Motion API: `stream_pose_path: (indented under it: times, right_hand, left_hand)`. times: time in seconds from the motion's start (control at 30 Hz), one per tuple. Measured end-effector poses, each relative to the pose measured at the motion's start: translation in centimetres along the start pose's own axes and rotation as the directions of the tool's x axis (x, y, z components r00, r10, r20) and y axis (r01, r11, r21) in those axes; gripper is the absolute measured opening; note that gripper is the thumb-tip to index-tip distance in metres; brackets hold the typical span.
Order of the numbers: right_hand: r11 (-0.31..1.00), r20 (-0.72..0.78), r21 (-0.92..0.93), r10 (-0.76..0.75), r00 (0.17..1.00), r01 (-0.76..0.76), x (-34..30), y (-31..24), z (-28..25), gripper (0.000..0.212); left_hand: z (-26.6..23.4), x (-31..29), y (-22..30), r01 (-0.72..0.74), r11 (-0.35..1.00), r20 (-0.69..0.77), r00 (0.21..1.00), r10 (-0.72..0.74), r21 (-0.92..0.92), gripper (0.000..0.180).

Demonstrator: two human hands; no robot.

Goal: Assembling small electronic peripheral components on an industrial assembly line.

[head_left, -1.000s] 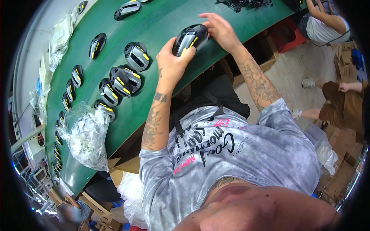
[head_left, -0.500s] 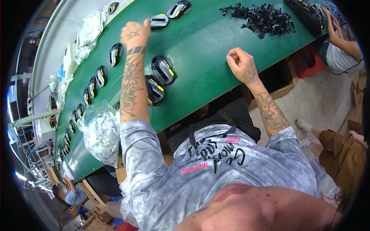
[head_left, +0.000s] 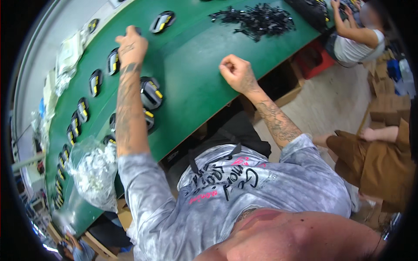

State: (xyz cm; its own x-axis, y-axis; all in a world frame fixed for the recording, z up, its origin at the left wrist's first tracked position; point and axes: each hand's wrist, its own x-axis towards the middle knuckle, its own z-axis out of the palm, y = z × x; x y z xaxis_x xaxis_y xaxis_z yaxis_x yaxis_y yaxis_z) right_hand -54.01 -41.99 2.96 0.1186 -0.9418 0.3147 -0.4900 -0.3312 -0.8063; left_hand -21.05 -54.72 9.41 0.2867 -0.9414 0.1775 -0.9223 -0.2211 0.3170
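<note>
1. Now our hands are well apart over the green table; a second ago both were at one mouse, on the table's near side.
2. Left hand is stretched out to the far row, back of the hand up. A half-hidden mouse shows only as a dark sliver past its fingers. Gripping, touching or just above it: we cannot tell.
3. Right hand is curled into a loose fist, nothing seen in it, much as half a second ago.
4. In the row, one mouse lies just left of the left wrist, another mouse farther out to the right.
5. Our reading: two-handed handling has broken off, and the left hand alone is busy at the row.
6. Beyond the right hand, a pile of black parts; left of our left forearm, a clear bag.
</note>
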Motion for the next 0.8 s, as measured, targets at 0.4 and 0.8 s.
stream_pose_path:
  times: [0.4, 0.8]
  right_hand:
    - [0.993, -0.160, -0.085, -0.094, 0.983, 0.081, 9.1, -0.1, -1.8, 0.022]
    - [0.603, 0.436, -0.745, 0.116, 0.892, 0.286, 25.5, 0.3, 0.4, 0.027]
  left_hand:
    - [3.4, -23.0, 3.2, -0.337, 0.888, -0.063, 0.940, 0.334, -0.313, 0.094]
    - [2.4, -20.0, 0.8, 0.245, 0.047, 0.239, 0.860, 0.451, -0.968, 0.097]
